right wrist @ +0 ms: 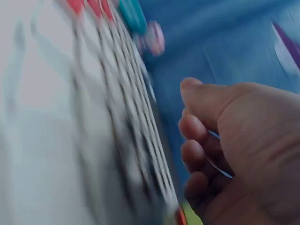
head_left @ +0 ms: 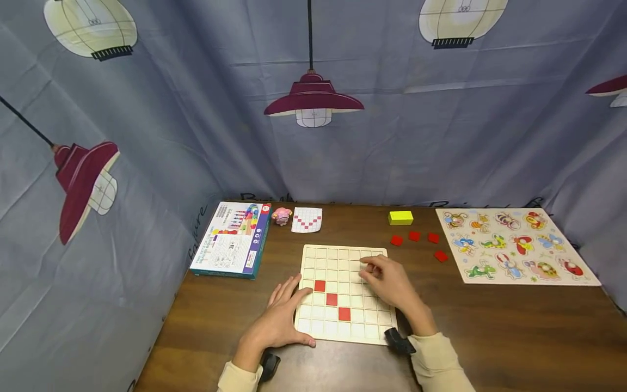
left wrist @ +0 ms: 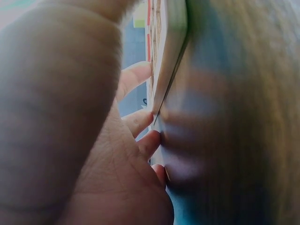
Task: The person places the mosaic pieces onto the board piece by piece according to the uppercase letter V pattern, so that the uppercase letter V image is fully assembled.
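Presently: wooden grid board [head_left: 350,275], on the tabletop [head_left: 206,326], between the hands. Three red square tiles [head_left: 331,299] in its cells, diagonal, descending rightward. Left hand [head_left: 279,321]: fingers spread wide along the left edge; useful as a light brace. Right hand [head_left: 392,280]: fingertips drawn together over upper-right cells; tile between them, cannot tell. Advised: count cells against the pattern card [head_left: 307,220]; seat each loose red tile [head_left: 414,236] flat, square within its lines.

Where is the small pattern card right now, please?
In the head view, the pattern card lies beyond the grid board, just right of the pink figurine.
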The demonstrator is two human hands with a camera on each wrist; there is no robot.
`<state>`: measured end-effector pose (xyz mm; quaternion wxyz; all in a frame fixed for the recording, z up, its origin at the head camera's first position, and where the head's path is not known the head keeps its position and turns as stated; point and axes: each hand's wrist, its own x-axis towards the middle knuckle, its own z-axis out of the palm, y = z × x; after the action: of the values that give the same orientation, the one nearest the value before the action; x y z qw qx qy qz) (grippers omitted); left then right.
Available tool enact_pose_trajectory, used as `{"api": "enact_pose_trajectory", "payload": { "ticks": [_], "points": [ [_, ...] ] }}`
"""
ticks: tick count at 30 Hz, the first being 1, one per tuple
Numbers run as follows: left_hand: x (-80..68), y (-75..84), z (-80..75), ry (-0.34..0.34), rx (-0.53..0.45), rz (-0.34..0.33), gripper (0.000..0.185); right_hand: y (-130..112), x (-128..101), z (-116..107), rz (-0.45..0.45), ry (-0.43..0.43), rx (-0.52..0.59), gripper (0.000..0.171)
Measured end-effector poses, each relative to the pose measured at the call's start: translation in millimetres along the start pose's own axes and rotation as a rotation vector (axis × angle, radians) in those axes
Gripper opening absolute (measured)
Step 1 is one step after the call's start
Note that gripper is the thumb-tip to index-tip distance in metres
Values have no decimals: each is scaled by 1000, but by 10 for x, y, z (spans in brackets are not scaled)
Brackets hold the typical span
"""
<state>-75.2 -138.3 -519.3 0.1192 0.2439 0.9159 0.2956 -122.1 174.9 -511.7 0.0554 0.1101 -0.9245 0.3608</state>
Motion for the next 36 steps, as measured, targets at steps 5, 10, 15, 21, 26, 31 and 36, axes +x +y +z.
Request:
{"api": "enact_pose_trajectory", "payload": {
  "ticks": [5,10,15,21,26,31,36],
  "points": [
    [-11,11,22,3,-20,0,109,605,41,-444,130,32,-34,40],
    [-16,11,27,-7,-27,-16,110,965,135,-538,158,-1,-53,48],
    [-23,29,23,3,-28,-4,110,1064,230,-452,118,63,-111,52],
    [-18,31,18,10,-26,1,110,1030,314,-405,125,121,-131,46],
    [-15,21,7,14,-21,3,110,975,349,-365,135,175,-151,33],
    [-7,24,-3,10,-27,0,110,985,340,-315,130,198,-189,28],
    [-1,17,-5,8,-30,3,109,981,303,-303,108,223,-167,24]
  ]
}}
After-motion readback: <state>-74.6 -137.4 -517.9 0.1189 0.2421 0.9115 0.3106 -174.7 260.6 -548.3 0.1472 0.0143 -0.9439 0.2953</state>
